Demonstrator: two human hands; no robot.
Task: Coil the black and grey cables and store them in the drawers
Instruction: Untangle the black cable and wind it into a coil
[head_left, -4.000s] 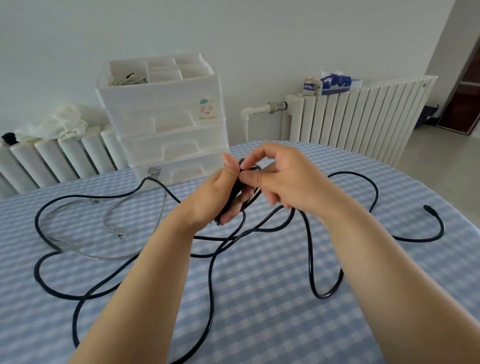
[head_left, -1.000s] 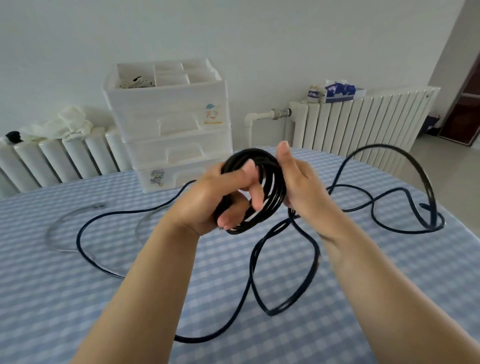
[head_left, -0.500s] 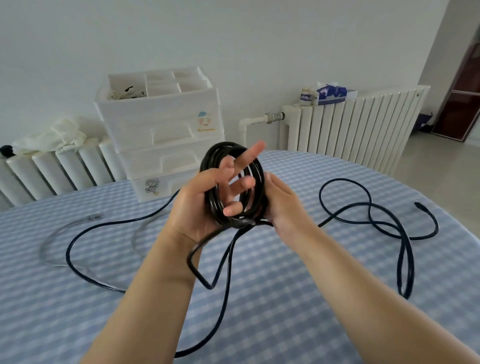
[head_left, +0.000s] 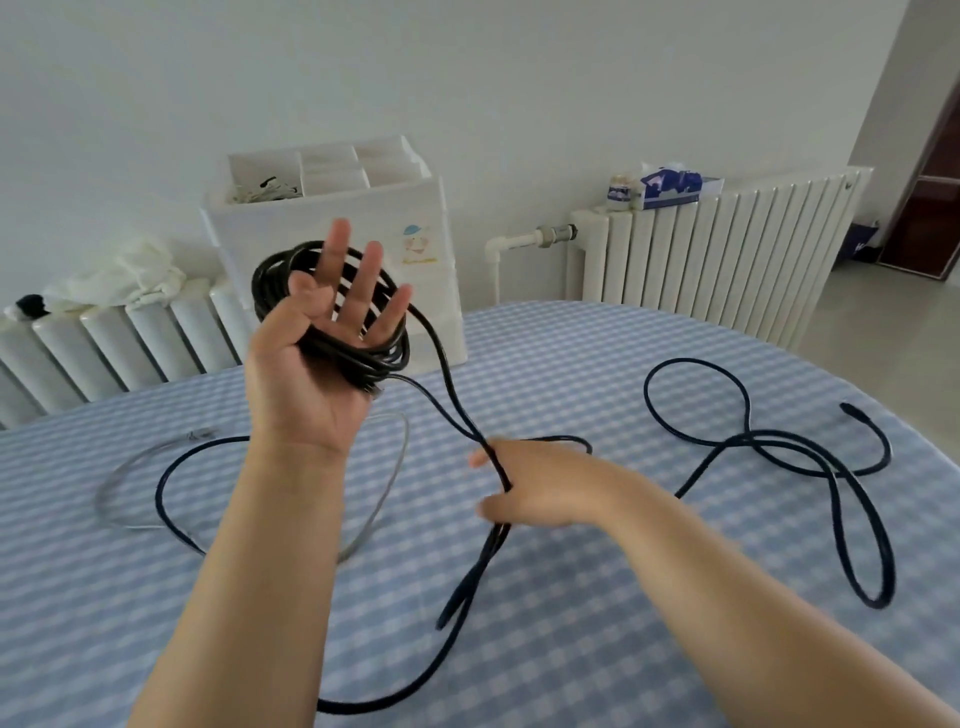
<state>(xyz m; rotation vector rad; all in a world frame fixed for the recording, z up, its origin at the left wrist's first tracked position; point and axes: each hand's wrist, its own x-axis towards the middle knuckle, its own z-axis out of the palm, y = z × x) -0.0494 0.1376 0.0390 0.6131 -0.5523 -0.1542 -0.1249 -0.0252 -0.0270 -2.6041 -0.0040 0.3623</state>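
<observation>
My left hand is raised in front of the white drawer unit, fingers spread, with several loops of the black cable hanging around its palm and thumb. From the coil two black strands run down to my right hand, which pinches them low over the table. The remaining black cable lies in loose loops on the right of the table, its plug end at the far right. The grey cable lies in a loose ring on the table behind my left forearm.
The table carries a blue and white checked cloth. White radiators stand behind it, one with a tissue box and small jar on top, one with a white cloth. A brown door is at the far right.
My right hand has left the coil and dropped to the table, pulling black strands down and right. My left hand rose and spread its fingers. The coil has grown since four seconds ago.
</observation>
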